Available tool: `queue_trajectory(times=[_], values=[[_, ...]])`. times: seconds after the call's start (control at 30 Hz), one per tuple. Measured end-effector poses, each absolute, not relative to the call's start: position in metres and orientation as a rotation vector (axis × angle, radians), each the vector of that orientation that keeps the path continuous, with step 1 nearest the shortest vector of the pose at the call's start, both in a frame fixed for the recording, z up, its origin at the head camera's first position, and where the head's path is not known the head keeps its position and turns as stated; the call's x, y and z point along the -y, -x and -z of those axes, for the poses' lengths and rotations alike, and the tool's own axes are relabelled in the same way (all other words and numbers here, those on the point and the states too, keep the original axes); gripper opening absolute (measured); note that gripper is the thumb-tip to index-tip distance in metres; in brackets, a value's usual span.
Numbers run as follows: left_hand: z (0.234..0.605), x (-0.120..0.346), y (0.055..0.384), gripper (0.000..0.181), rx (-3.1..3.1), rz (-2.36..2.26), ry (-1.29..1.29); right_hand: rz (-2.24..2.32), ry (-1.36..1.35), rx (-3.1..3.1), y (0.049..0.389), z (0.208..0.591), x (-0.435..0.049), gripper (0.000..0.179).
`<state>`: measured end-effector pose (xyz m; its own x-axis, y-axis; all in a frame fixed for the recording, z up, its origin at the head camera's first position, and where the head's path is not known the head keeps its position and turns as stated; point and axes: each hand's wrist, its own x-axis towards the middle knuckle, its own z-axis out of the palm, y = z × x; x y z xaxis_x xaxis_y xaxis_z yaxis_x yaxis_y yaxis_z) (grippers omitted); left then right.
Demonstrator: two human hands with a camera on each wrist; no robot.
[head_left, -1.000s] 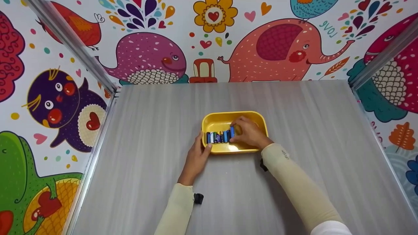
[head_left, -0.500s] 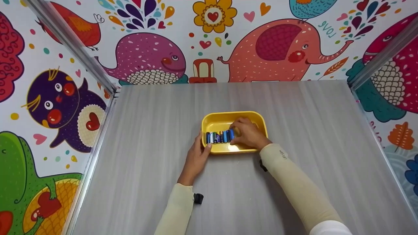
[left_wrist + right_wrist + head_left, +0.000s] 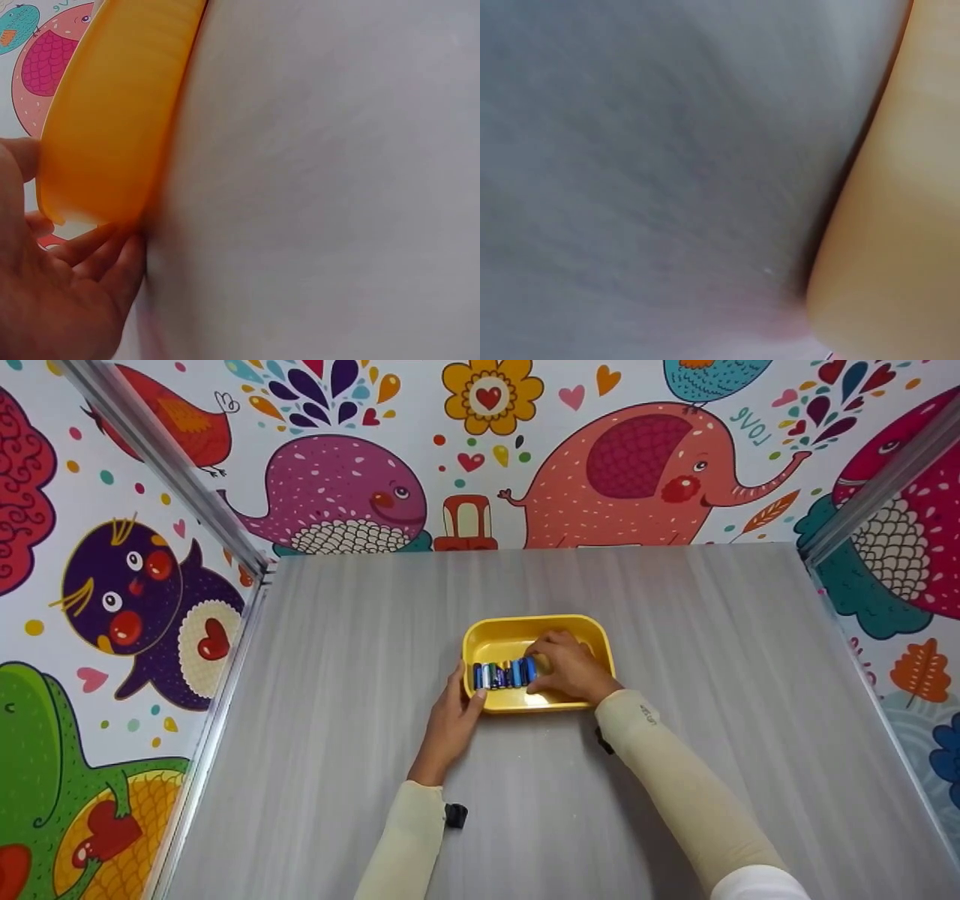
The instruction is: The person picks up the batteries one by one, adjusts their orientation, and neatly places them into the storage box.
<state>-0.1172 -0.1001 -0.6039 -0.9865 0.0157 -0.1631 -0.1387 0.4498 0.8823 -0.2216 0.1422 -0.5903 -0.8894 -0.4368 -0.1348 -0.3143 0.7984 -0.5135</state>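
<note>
In the head view, a yellow plastic tray (image 3: 551, 708) holds a row of several small batteries (image 3: 495, 676), lying side by side along its left part. My left hand (image 3: 450, 720) holds the tray's front left corner, thumb at the rim and fingers along the outside wall. The left wrist view shows this hand (image 3: 67, 292) with its fingers against the tray wall (image 3: 120, 112). My right hand (image 3: 574, 669) reaches into the tray, thumb and fingers pinching the ends of the blue battery (image 3: 532, 668) at the row's right end. In the right wrist view, only the tray's outer wall (image 3: 900, 225) shows.
The tray stands on a grey wood-grain table (image 3: 360, 660). Walls printed with cartoon animals (image 3: 345, 495) rise at the back and both sides, with metal rails (image 3: 210, 720) along the edges. A black wrist strap (image 3: 455, 816) sits by the left sleeve.
My right hand has moved slightly left and toward me, and the blue battery at the row's right end now sits closer to the others. My left hand stays on the tray.
</note>
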Motion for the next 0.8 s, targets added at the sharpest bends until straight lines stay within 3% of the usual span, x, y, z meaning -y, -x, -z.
queue_trajectory(times=[0.53, 0.8], values=[[0.603, 0.101, 0.117, 0.075, -2.547, -1.539, 0.102, 0.812, 0.555, -2.718, 0.223, 0.587, -0.143, 0.063], [0.602, 0.097, 0.117, 0.072, -2.551, -1.543, 0.095, 1.117, 0.464, -2.699, 0.223, 0.574, -0.152, 0.053]])
